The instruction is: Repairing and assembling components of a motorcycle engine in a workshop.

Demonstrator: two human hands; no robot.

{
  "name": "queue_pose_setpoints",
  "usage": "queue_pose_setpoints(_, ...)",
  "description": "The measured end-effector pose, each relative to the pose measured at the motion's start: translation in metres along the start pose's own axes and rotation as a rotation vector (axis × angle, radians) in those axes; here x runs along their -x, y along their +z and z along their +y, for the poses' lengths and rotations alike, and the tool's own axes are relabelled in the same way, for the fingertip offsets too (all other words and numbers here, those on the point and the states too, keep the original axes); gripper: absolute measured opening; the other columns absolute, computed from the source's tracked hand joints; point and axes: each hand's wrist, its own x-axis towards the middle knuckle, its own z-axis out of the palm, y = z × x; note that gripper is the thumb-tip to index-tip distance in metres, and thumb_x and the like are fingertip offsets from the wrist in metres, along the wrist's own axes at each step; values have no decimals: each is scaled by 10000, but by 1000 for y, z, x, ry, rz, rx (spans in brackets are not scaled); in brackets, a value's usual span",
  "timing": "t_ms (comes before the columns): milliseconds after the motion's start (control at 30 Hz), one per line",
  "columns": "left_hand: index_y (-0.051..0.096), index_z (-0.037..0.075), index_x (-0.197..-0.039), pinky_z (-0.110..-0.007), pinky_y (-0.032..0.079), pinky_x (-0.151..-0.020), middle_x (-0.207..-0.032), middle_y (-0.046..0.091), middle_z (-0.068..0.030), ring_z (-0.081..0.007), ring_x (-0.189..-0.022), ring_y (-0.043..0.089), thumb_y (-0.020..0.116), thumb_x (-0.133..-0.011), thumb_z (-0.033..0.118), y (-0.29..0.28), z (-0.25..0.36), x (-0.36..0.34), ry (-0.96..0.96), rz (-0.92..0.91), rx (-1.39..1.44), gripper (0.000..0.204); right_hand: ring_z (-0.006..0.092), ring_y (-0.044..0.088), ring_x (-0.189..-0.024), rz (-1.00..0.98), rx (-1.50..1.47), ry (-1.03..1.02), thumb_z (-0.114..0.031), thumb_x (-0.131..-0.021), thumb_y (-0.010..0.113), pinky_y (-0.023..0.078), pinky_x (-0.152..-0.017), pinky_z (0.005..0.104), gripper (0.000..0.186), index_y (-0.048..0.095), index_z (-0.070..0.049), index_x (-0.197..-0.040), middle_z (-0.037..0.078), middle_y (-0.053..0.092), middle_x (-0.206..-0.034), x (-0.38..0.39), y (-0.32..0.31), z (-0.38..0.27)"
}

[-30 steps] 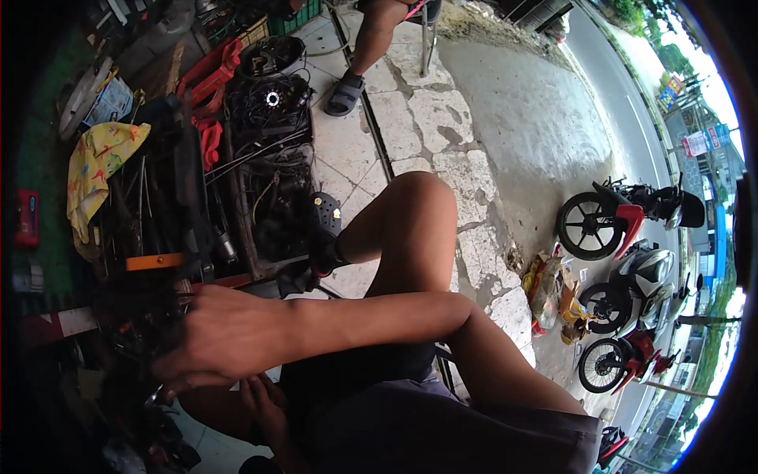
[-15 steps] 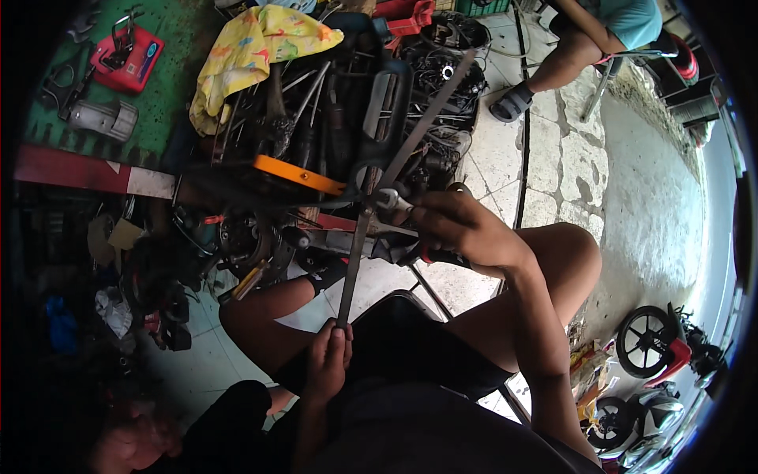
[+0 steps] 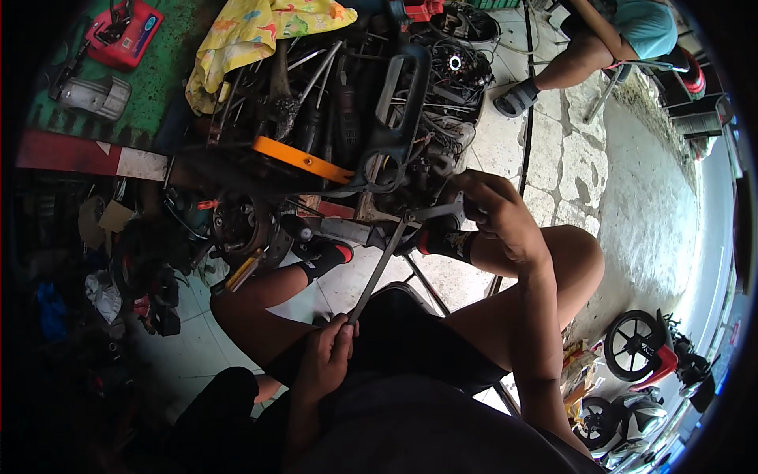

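My left hand [image 3: 328, 359] is closed round the lower end of a long, flat metal bar [image 3: 379, 272], which slants up and to the right in front of my lap. Higher up and to the right, my right hand [image 3: 505, 217] grips a steel wrench [image 3: 444, 210]. The wrench meets the far end of the bar in the picture; whether the two touch, I cannot tell. Just beyond them lies a dark open tool case [image 3: 395, 126] holding greasy tools, with an orange strip [image 3: 304, 163] along its near side.
A yellow patterned cloth [image 3: 253, 35] drapes over the tools. On the green bench [image 3: 47, 110] sit a red box [image 3: 126, 35] and a grey metal part [image 3: 95, 96]. Motor parts [image 3: 237, 233] lie lower left. Another person's leg [image 3: 572, 67] is at upper right, motorcycles [image 3: 639, 347] at lower right.
My right hand has moved right with the wrench, whose head no longer lies across the middle of the bar. The bar has swung down and looks shorter; my left hand keeps its grip.
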Motion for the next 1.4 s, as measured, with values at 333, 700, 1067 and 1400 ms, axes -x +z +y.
queue_pose_setpoints(333, 540, 77, -973, -240, 257, -419, -545, 367, 46, -59, -427, 319, 401, -1067, 305, 9, -27, -14, -460, -193, 246, 284, 45, 410, -622, 164, 2, 30, -328, -1008, 533, 330, -560, 214, 341, 667, -26, -1094, -35, 533, -733, 0, -8, 12)
queue_pose_setpoints(700, 524, 105, -1016, -249, 213, -365, -518, 324, 54, -63, -368, 268, 389, -1072, 345, 21, -36, -23, -670, -325, 565, 280, 427, 662, -835, 280, 577, -152, -325, -937, 586, 536, -755, 462, 372, 686, 6, -1076, 245, 689, -859, -18, -2, 52)
queue_pose_setpoints(1067, 488, 116, -982, -246, 181, -367, -522, 247, 64, -57, -362, 184, 410, -1063, 375, 24, 22, -9, -568, -374, 583, 282, 386, 684, -721, 663, 1030, -94, -354, -889, 657, 545, -666, 456, 306, 727, -57, -879, 208, 693, -749, -50, -16, 82)
queue_pose_setpoints(1400, 455, 131, -953, -241, 188, -373, -516, 230, 74, -50, -360, 167, 394, -1060, 409, 15, 41, -2, -626, -479, 748, 304, 364, 692, -768, 679, 892, -232, -283, -877, 674, 558, -700, 440, 449, 596, -77, -1269, 197, 713, -844, -47, -16, 64)
